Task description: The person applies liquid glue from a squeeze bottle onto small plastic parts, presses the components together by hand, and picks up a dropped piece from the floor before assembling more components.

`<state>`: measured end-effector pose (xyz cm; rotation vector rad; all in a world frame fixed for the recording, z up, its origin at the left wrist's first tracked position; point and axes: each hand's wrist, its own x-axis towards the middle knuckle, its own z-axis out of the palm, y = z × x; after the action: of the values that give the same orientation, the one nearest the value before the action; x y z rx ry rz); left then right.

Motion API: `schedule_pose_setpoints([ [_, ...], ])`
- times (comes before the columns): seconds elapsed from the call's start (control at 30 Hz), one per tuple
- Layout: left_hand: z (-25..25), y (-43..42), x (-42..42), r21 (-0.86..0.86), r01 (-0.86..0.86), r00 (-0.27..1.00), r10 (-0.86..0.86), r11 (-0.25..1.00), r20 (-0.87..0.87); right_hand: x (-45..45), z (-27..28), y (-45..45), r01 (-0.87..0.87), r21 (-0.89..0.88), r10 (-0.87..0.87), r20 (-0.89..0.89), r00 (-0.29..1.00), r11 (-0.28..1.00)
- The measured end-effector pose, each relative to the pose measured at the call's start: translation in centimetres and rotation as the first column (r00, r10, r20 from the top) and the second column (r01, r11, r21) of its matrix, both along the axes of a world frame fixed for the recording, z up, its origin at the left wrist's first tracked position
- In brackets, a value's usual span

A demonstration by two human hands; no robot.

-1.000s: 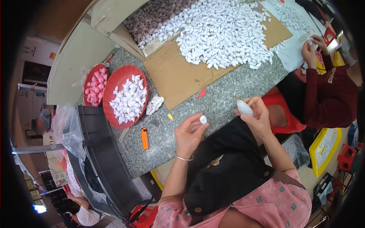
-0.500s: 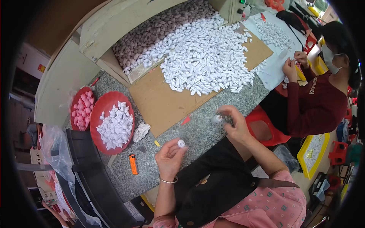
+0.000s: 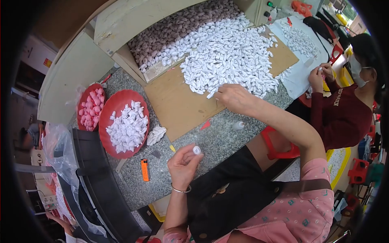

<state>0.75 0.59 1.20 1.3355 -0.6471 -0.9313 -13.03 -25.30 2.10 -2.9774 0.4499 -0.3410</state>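
Note:
My left hand (image 3: 183, 162) is closed in a pinch around a small white piece (image 3: 197, 150), whose round end with a hole faces up. At the near edge of the large pile of small white pieces (image 3: 231, 56), my right hand (image 3: 234, 98) reaches down over the cardboard (image 3: 168, 107). Its fingers are bent and drawn together at the pile; whatever lies between their tips is hidden. A small translucent bottle (image 3: 238, 125) rests on the speckled grey tabletop (image 3: 219, 139), below my right forearm.
Left of the cardboard stand a red bowl (image 3: 104, 139) of white pieces and a red bowl (image 3: 82, 101) of pink pieces. An orange lighter (image 3: 145, 170) and crumpled white tissue (image 3: 156, 135) lie nearby. A co-worker (image 3: 344, 105) sits at the right, handling a small piece.
My right hand has let go of the small bottle and moved up to the white pile. My left hand keeps its white piece. The whole view has shifted slightly.

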Motion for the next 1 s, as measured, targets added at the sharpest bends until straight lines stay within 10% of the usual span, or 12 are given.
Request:
schedule_pose_setpoints([
  [0.43,0.7,0.2,-0.2,-0.062,-0.013,1.0,0.011,0.998,-0.028,1.4,0.9,-2.1,-0.303,-0.046,0.287,-0.214,0.934,0.952],
  [0.73,0.2,1.1,0.4,-0.09,-0.02,0.977,0.001,0.996,-0.212,2.1,1.3,-0.9,-0.008,0.202,0.03,-0.105,0.994,0.979],
  [0.9,0.1,1.9,1.0,-0.117,-0.004,0.943,-0.035,0.993,-0.33,-3.3,3.8,-0.5,0.13,0.369,-0.247,0.29,0.925,0.92],
  [1.0,-0.2,1.9,1.2,-0.13,0.019,0.922,-0.068,0.991,-0.381,-9.2,1.3,1.4,0.269,0.641,-0.551,0.29,0.782,0.719],
])
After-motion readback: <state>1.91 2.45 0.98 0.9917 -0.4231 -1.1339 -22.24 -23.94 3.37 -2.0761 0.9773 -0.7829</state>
